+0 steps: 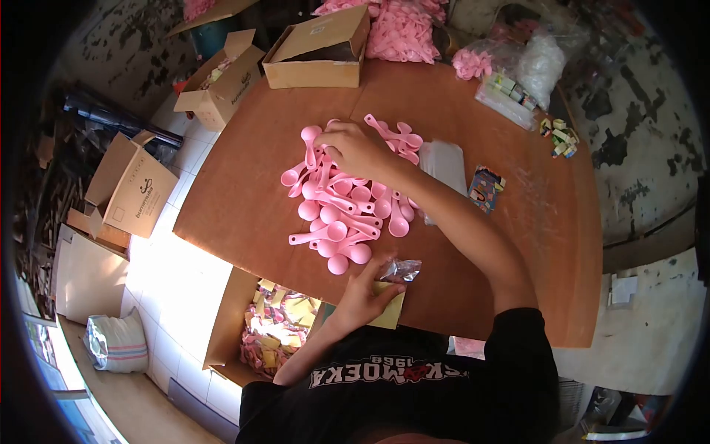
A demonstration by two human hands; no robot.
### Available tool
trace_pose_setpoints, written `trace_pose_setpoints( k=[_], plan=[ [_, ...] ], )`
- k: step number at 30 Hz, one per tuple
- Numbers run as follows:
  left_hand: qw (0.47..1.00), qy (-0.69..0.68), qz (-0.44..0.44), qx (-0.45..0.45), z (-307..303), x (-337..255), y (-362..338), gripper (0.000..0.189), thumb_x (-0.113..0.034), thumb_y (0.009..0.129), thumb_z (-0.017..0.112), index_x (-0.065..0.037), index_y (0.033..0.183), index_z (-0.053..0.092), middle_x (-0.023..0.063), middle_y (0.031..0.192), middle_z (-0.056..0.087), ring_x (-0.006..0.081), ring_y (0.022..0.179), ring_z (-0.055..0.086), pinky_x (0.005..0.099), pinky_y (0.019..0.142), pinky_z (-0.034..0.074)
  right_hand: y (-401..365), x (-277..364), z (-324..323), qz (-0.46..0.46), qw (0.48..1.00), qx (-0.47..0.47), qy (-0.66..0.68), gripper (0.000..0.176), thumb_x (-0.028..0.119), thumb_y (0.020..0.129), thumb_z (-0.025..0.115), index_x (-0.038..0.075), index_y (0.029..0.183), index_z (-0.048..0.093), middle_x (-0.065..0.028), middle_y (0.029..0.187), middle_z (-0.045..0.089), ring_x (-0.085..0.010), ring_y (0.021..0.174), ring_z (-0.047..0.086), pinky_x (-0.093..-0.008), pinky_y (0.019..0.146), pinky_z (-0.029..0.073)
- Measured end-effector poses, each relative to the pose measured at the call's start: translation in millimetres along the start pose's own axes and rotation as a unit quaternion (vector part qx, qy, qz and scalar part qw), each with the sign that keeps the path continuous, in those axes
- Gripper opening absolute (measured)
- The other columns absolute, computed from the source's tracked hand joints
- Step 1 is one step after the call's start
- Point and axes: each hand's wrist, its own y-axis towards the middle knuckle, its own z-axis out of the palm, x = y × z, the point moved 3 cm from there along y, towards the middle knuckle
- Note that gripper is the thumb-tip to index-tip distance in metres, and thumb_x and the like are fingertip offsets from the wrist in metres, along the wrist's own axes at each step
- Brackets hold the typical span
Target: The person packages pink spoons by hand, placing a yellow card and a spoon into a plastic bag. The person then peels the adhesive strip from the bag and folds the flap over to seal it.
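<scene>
A heap of pink measuring spoons point(347, 200) lies in the middle of the brown table. My right hand point(359, 152) reaches over the far side of the heap, fingers closed around a pink spoon point(310, 135) at its left edge; the exact grip is partly hidden. Close to the table's near edge, my left hand point(367, 291) pinches a small clear plastic bag point(403, 269) together with a yellow card point(390, 307). To the right of the heap lies a stack of clear plastic bags point(444, 166), partly behind my right forearm.
A dark printed packet point(486, 189) lies on the table point(547, 274). Further back are a cardboard box point(318, 55), a bag of pink spoons point(403, 33) and small bottles point(510, 89). Below the table's left edge, an open carton point(225, 318) holds spoons and yellow cards.
</scene>
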Motion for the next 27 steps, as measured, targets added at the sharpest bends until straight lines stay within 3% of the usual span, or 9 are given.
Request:
trace_pose_setpoints(
  k=[2,4,6,10,14,19,24,27],
  plan=[
    [1.0,0.004,0.022,-0.019,-1.3,-3.5,0.9,0.06,0.0,0.082,0.075,0.001,0.134,0.046,0.012,0.107,0.069,0.0159,0.092,0.069,0.028,0.082,0.052,26.6,-4.9,21.9,-0.051,0.998,0.024,-0.033,0.021,0.005,0.076,0.065,0.01,0.095,0.072,-0.0046,0.094,0.064,-0.0261,0.085,0.064,-0.0422,0.079,0.052],
    [0.999,0.001,0.024,-0.021,-3.2,-6.6,0.6,0.059,0.0,0.082,0.075,0.001,0.134,0.047,0.0123,0.107,0.068,0.0163,0.092,0.069,0.0282,0.082,0.052,39.0,-1.6,41.9,-0.103,0.991,0.05,-0.062,0.022,0.006,0.074,0.067,0.011,0.095,0.072,-0.0039,0.098,0.062,-0.025,0.088,0.064,-0.0428,0.079,0.051],
    [0.999,0.007,0.036,-0.023,-2.9,-4.1,-0.6,0.059,0.0,0.082,0.075,0.001,0.133,0.047,0.0125,0.108,0.068,0.0163,0.092,0.069,0.0285,0.083,0.052,46.8,-0.9,62.8,-0.153,0.946,0.14,-0.25,0.027,0.008,0.07,0.071,0.014,0.097,0.072,-0.0033,0.105,0.061,-0.0249,0.091,0.064,-0.0404,0.08,0.051],
    [0.999,0.009,0.043,-0.029,-4.0,-2.7,-2.5,0.059,0.0,0.082,0.075,0.001,0.133,0.048,0.0129,0.108,0.067,0.0169,0.095,0.069,0.029,0.083,0.052,52.7,-3.4,86.3,-0.163,0.917,0.157,-0.328,0.01,0.013,0.07,0.069,0.015,0.08,0.072,-0.0027,0.09,0.064,-0.0235,0.096,0.063,-0.0377,0.078,0.051],
    [0.997,0.016,0.064,-0.027,-4.3,-4.8,-0.7,0.058,0.001,0.081,0.076,0.0,0.132,0.048,0.0138,0.109,0.068,0.0178,0.094,0.07,0.0292,0.082,0.053,43.9,-9.5,80.2,-0.171,0.913,0.133,-0.347,0.003,0.016,0.072,0.068,0.014,0.073,0.071,-0.0017,0.084,0.064,-0.0223,0.097,0.062,-0.037,0.077,0.052],
    [0.998,0.026,0.064,-0.007,-1.6,-1.0,-0.5,0.059,0.0,0.08,0.076,0.0,0.132,0.048,0.0142,0.108,0.07,0.0179,0.092,0.07,0.0291,0.082,0.053,29.1,-16.8,66.2,-0.176,0.932,0.078,-0.307,0.009,0.021,0.071,0.07,0.013,0.076,0.07,-0.0027,0.093,0.063,-0.0224,0.102,0.06,-0.0422,0.075,0.052],
    [0.997,0.04,0.069,-0.011,0.3,-6.8,0.1,0.06,-0.002,0.079,0.078,0.0,0.131,0.05,0.0129,0.101,0.072,0.0179,0.091,0.07,0.0294,0.081,0.053,20.9,-16.9,65.3,-0.147,0.912,0.137,-0.357,0.017,0.029,0.07,0.071,0.013,0.077,0.07,-0.0039,0.095,0.061,-0.0213,0.102,0.059,-0.043,0.076,0.052],
    [0.996,0.052,0.064,-0.017,1.3,-2.5,-0.4,0.06,-0.002,0.078,0.078,0.0,0.131,0.05,0.0118,0.096,0.071,0.0169,0.088,0.07,0.0291,0.08,0.053,19.3,-14.1,54.3,-0.209,0.904,-0.016,-0.372,0.012,0.024,0.07,0.071,0.014,0.077,0.068,-0.0001,0.093,0.061,-0.0184,0.095,0.06,-0.0336,0.073,0.052]
  ],
)
